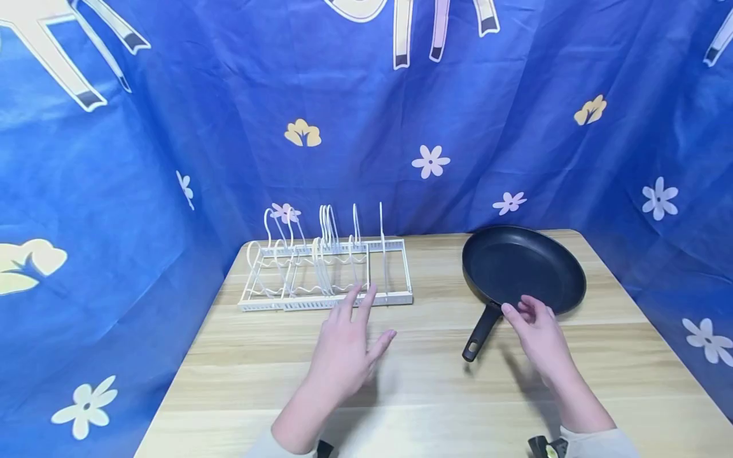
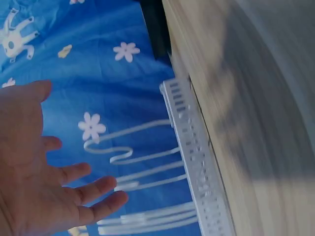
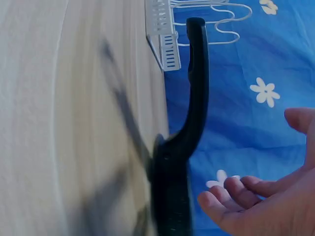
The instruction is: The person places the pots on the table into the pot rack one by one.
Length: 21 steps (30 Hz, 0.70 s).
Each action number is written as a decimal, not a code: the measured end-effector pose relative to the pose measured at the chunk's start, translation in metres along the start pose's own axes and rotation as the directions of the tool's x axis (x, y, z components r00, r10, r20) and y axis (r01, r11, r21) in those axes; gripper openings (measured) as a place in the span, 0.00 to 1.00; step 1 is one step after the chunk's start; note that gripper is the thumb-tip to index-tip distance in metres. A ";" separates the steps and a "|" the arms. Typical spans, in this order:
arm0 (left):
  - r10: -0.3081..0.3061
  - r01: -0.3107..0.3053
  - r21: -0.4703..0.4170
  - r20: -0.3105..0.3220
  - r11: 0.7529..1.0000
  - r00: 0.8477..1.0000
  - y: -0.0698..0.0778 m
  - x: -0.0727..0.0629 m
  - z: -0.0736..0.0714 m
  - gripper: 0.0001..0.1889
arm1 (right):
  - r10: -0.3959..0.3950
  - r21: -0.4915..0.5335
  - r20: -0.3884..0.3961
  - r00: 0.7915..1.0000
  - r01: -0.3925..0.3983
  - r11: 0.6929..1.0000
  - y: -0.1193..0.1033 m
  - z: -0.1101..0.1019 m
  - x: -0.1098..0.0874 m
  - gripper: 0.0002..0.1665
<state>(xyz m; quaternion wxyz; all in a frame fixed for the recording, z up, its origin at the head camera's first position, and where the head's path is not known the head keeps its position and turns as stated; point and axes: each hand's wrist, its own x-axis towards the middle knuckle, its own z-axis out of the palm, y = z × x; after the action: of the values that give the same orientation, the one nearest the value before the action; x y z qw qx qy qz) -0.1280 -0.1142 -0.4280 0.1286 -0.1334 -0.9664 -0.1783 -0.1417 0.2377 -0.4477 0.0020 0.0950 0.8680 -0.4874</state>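
Observation:
A black frying pan [image 1: 521, 264] lies at the back right of the table, its handle [image 1: 482, 332] pointing toward the front left. Beside that handle, at the pan's near edge, is my right hand [image 1: 541, 337], fingers loosely bent and holding nothing. In the right wrist view the pan handle [image 3: 198, 83] rises in front of the fingers, apart from them. A white wire rack [image 1: 346, 304] with several upright loops stands at the back left. My left hand [image 1: 346, 346] is in front of it, fingers spread, nothing held. The left wrist view shows the rack [image 2: 189, 147] beyond the fingertips.
The light wood table [image 1: 435, 381] meets a blue patterned cloth [image 1: 366, 127] at the back and on both sides. Between the rack and the pan lies a strip of bare wood.

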 end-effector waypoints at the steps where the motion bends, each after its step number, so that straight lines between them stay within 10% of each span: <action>1: 0.003 -0.003 -0.001 0.006 1.000 1.000 0.004 0.001 0.002 0.46 | 0.037 0.048 0.025 0.999 -0.038 0.998 0.002 0.000 0.001 0.52; 6: 0.033 -0.031 -0.046 0.050 0.998 0.998 0.025 0.007 0.013 0.46 | 0.145 0.280 0.153 0.978 -0.183 0.942 0.013 0.005 0.010 0.48; 12: 0.086 -0.051 -0.183 0.187 0.982 0.979 0.055 0.021 0.029 0.45 | 0.184 0.541 0.253 0.950 -0.296 0.787 0.027 0.014 0.020 0.36; 21: 0.123 -0.045 -0.276 0.271 0.960 0.955 0.085 0.034 0.060 0.42 | 0.193 0.679 0.349 0.917 -0.390 0.622 0.039 0.025 0.030 0.15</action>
<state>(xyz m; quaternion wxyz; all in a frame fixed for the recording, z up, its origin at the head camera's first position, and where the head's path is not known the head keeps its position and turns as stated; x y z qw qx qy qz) -0.1456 -0.0075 -0.4461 -0.0238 -0.2152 -0.9353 -0.2800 -0.1669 0.2411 -0.4973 0.1490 0.1681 0.5621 -0.7960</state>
